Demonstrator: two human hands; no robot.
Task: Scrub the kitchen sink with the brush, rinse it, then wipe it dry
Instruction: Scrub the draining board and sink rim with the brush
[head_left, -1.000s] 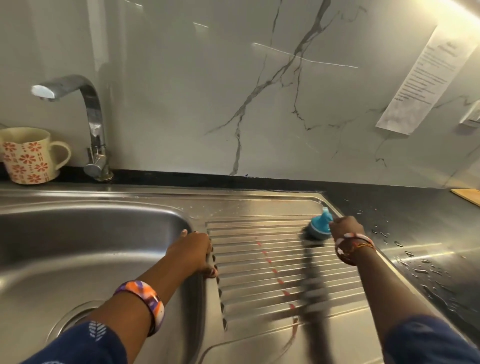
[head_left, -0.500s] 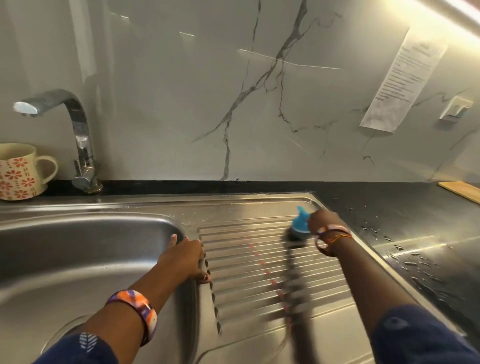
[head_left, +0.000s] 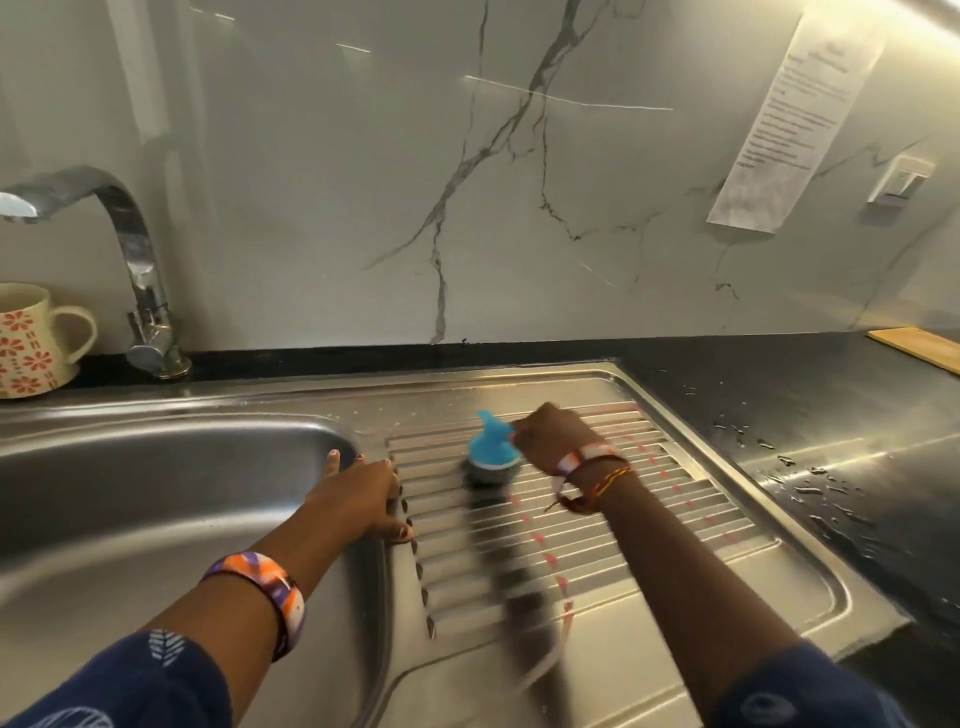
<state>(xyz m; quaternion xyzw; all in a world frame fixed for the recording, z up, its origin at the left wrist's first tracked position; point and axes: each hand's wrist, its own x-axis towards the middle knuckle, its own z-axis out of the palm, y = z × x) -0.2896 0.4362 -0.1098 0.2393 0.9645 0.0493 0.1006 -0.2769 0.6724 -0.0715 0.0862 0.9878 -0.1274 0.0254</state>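
Presently the brush (head_left: 493, 457) sits on the sink's (head_left: 649, 649) ribbed drainboard near its back edge, right hand (head_left: 553, 434) fingers curled round its knob; left hand (head_left: 358, 493) rests on the basin rim, fingers straight. Advise firm strokes along the ribs.

Your right hand (head_left: 553, 436) covers the brush (head_left: 492, 457) handle's end; your faucet (head_left: 104, 249) spout and mug (head_left: 31, 340) run off the left edge; the wall notice (head_left: 800, 119) is unreadable.

Blue brush (head_left: 492, 451) upright on steel sink (head_left: 649, 613) drainboard
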